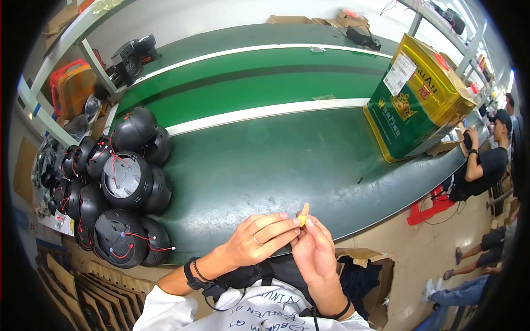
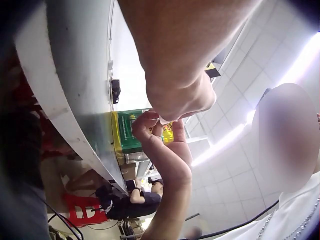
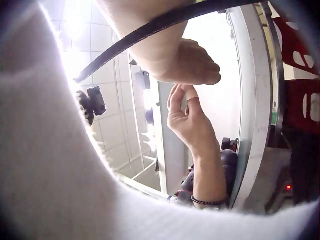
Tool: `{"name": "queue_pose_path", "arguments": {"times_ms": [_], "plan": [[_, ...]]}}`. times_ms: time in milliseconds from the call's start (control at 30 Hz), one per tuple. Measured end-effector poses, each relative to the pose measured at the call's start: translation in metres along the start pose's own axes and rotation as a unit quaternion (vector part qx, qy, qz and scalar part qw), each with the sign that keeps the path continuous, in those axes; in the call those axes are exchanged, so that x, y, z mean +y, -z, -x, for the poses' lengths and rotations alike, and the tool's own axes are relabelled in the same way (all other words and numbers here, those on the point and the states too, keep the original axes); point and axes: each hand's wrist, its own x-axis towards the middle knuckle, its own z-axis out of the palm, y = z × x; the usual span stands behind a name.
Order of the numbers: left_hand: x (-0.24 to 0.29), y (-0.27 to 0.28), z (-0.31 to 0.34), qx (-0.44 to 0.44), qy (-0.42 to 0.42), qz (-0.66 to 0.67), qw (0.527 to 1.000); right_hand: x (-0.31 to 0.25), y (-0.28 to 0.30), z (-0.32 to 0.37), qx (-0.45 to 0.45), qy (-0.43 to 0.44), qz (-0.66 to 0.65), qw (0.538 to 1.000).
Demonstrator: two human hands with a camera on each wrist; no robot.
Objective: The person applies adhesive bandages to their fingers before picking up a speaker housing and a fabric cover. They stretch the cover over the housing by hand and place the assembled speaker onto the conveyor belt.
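Close to the bench's front edge, my two hands meet at the fingertips around a small soft-looking yellow piece with a tan tip pointing up. My left hand, with a ring on one finger, pinches it from the left. The right hand, palm turned up, holds it between thumb and curled fingers. In the left wrist view the right hand shows beyond the left forearm, and fingers cover most of the piece. The right wrist view has the left hand reaching up to the right fingertips. What the piece is, I cannot tell.
Black round housings with red wires are piled at the bench's left. A green and gold tin stands at the right on the dark green bench. Beyond it a seated person works near a red stool.
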Motion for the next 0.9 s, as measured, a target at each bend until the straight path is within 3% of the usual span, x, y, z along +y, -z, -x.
{"name": "queue_pose_path", "arguments": {"times_ms": [433,567,633,667,733,800,833,900], "plan": [[-0.001,0.011,0.000,-0.072,-0.015,0.033,0.997,-0.009,0.009,-0.009,0.000,0.013,0.008,1.000],[0.000,0.020,0.000,-0.108,0.044,0.120,0.986,-0.022,0.027,-0.023,0.057,0.082,0.000,0.995],[-0.013,0.027,-0.016,-0.131,0.160,0.161,0.965,-0.033,0.036,-0.029,0.048,0.120,0.022,0.991],[-0.023,0.027,-0.026,-0.124,0.230,0.157,0.952,-0.037,0.036,-0.030,0.070,0.136,0.022,0.988],[-0.069,0.013,-0.063,-0.096,0.250,0.176,0.947,-0.040,0.040,-0.035,0.069,0.151,0.023,0.986],[-0.127,-0.018,-0.091,-0.018,0.306,0.190,0.933,-0.043,0.040,-0.039,0.077,0.166,0.037,0.982],[-0.155,-0.033,-0.111,-0.018,0.377,0.153,0.913,-0.044,0.040,-0.043,0.080,0.177,0.038,0.980],[-0.224,-0.078,-0.134,0.030,0.411,0.166,0.896,-0.045,0.043,-0.048,0.076,0.154,0.025,0.985]]}}
